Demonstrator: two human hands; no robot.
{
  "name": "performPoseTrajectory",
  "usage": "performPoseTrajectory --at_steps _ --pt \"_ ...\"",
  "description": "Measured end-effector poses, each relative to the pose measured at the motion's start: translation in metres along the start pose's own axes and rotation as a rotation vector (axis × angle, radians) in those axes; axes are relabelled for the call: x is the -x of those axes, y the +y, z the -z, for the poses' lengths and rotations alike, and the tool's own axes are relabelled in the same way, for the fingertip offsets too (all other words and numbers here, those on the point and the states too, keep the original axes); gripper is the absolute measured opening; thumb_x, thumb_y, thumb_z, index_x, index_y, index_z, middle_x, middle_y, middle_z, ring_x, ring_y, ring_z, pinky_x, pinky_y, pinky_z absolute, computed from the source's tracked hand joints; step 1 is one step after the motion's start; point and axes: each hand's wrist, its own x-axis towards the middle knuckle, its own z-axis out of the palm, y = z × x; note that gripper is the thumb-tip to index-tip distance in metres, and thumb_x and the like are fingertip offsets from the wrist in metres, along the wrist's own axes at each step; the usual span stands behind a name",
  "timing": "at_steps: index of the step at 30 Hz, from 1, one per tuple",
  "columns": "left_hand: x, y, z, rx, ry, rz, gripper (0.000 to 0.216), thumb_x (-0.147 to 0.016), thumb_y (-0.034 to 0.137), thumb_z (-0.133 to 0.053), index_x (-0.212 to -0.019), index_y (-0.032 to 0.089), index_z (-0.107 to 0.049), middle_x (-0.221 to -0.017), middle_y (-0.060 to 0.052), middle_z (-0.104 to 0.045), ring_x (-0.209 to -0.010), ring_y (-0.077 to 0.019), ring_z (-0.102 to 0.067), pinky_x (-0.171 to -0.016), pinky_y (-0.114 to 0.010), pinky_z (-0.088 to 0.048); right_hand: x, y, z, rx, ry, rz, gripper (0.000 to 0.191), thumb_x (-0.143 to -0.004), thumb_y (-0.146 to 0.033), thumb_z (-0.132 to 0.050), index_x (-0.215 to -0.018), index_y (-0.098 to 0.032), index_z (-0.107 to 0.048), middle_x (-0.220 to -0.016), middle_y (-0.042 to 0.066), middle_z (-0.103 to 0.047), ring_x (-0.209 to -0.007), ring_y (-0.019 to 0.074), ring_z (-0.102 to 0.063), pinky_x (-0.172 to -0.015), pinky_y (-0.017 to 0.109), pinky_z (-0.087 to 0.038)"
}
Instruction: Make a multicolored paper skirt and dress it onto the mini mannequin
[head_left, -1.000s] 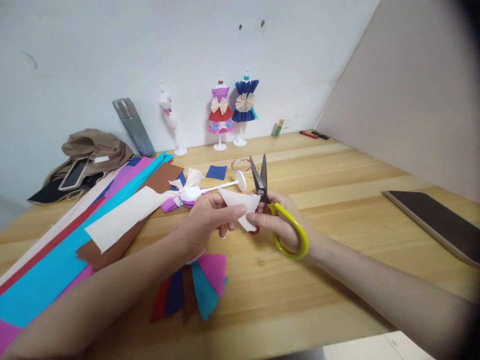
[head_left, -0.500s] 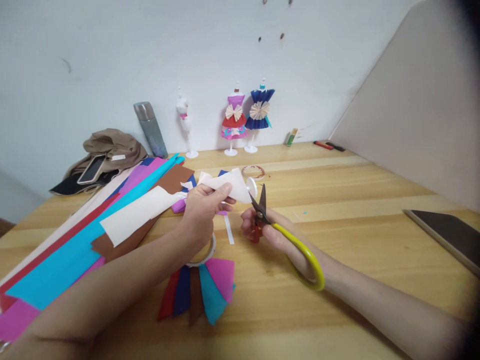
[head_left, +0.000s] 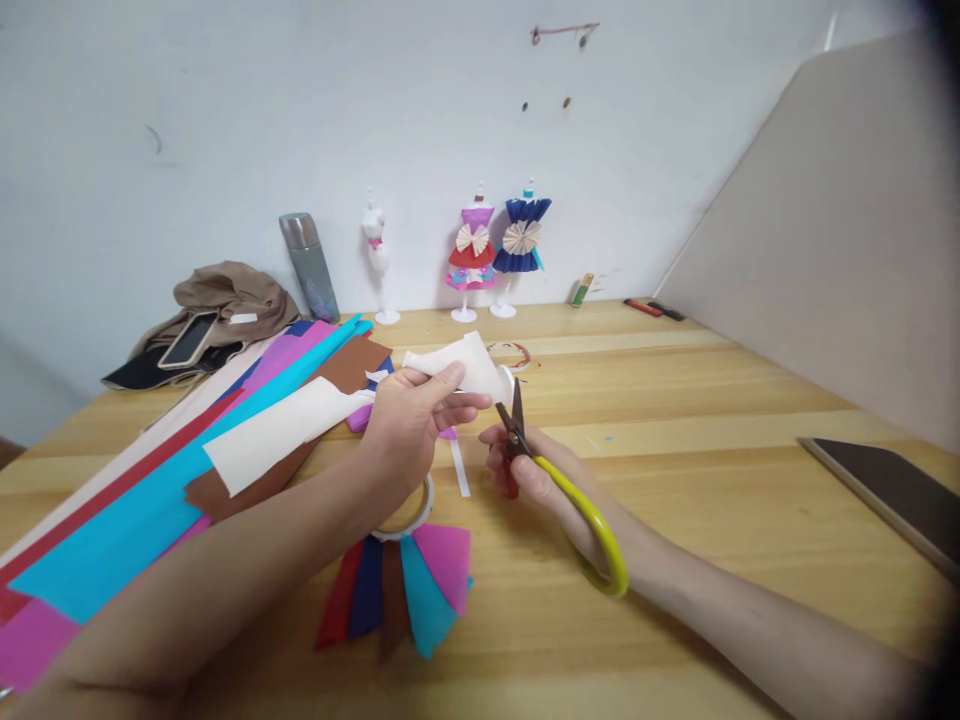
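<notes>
Between thumb and fingers, my left hand (head_left: 420,420) pinches a strip of white crepe paper (head_left: 469,365). My right hand (head_left: 544,475) grips scissors with yellow and red handles (head_left: 592,520). Their dark blades are parted, with the tips close to the paper's right end; whether they touch it I cannot tell. Under my left wrist lies a roll of tape (head_left: 412,515), partly hidden. Just in front of it, a fan of coloured paper pieces (head_left: 427,585) spreads over the table. A longer white paper piece (head_left: 277,435) rests on the coloured sheets to the left.
Long coloured paper sheets (head_left: 112,545) cover the table's left side. Behind stand a flask (head_left: 309,265), a bare mini mannequin (head_left: 377,250) and two dressed ones, pink-red (head_left: 472,245) and blue (head_left: 523,235). A phone (head_left: 189,340) lies by brown cloth (head_left: 232,290). At right is a dark board (head_left: 885,495).
The scissors have shifted slightly left, closer to the paper, and their blades have narrowed. My left hand's fingers have stretched a little beneath the white paper. The view has tilted up slightly.
</notes>
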Motion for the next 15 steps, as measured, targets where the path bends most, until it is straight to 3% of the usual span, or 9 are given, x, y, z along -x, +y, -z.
performPoseTrajectory --at_steps 10,15 --pt "0.005 0.002 -0.002 0.023 -0.047 0.029 0.016 -0.074 0.018 -0.080 -0.082 0.009 -0.069 -0.077 -0.008 -0.074 -0.073 -0.0198 -0.073 -0.067 -0.025 -0.054 -0.005 -0.015 0.004 0.202 0.064 0.006 0.057 -0.089 -0.068 -0.043 -0.108 -0.016 -0.058 -0.083 0.006 -0.061 -0.070 0.0191 -0.059 -0.064 0.033 -0.047" --pt "0.006 0.002 0.000 0.023 -0.060 0.051 0.013 -0.078 0.019 -0.077 -0.077 0.009 -0.068 -0.070 -0.007 -0.070 -0.073 -0.0210 -0.073 -0.068 -0.027 -0.055 -0.006 -0.020 0.006 0.318 0.075 0.055 0.051 -0.089 -0.062 -0.045 -0.103 -0.015 -0.060 -0.074 0.004 -0.060 -0.064 0.0185 -0.057 -0.061 0.032 -0.044"
